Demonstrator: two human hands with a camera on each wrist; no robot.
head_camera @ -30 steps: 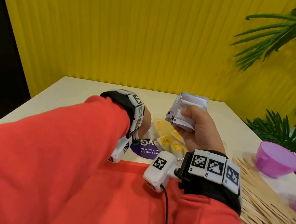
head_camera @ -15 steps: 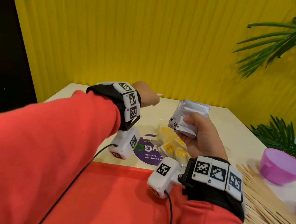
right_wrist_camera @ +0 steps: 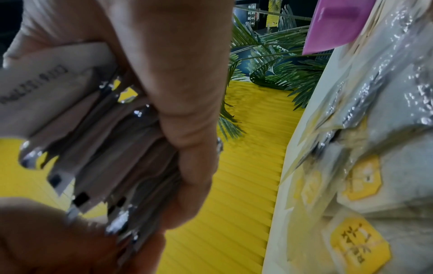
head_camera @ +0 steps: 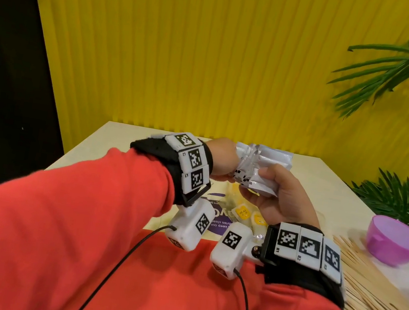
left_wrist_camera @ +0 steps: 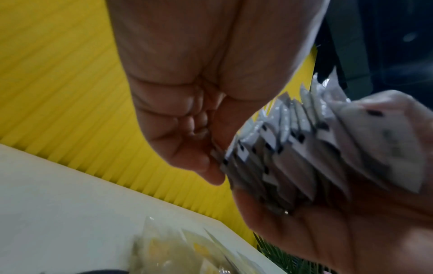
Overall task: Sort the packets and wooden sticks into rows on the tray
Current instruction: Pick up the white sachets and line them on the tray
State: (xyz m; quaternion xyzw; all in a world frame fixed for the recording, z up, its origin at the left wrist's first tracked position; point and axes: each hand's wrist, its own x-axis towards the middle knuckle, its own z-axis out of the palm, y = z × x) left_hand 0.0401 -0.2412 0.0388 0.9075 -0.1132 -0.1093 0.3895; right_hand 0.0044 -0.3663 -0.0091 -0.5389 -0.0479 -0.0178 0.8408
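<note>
Silver foil packets point(head_camera: 259, 168), fanned into a stack, sit just above the middle of the head view, gripped by the right hand point(head_camera: 284, 196) with its thumb curled over the front of the bundle; the left hand point(head_camera: 220, 159) comes in from the left and meets the stack's near edge, its wrist raised and bent, though this view hides how its fingers lie; below the hands, yellow-labelled packets point(head_camera: 242, 212) lie on the pale table point(head_camera: 124, 148), wooden sticks point(head_camera: 375, 300) are heaped at lower right, and a purple bowl point(head_camera: 394, 241) stands at the right edge; the tray cannot be told apart here. From the left wrist view, the left hand point(left_wrist_camera: 187, 111) hangs from the top of the frame with fingers curled, its fingertips point(left_wrist_camera: 211, 172) pinching the corner of the outermost packet in the fan point(left_wrist_camera: 293, 148), which rests in the right palm at lower right. Seen from the right wrist, the right hand's fingers point(right_wrist_camera: 182, 111) are pressed together and wrapped round the stack point(right_wrist_camera: 93, 148) at left of frame; only this view shows the clear wrapping of the yellow-labelled packets point(right_wrist_camera: 365, 185) at right.
</note>
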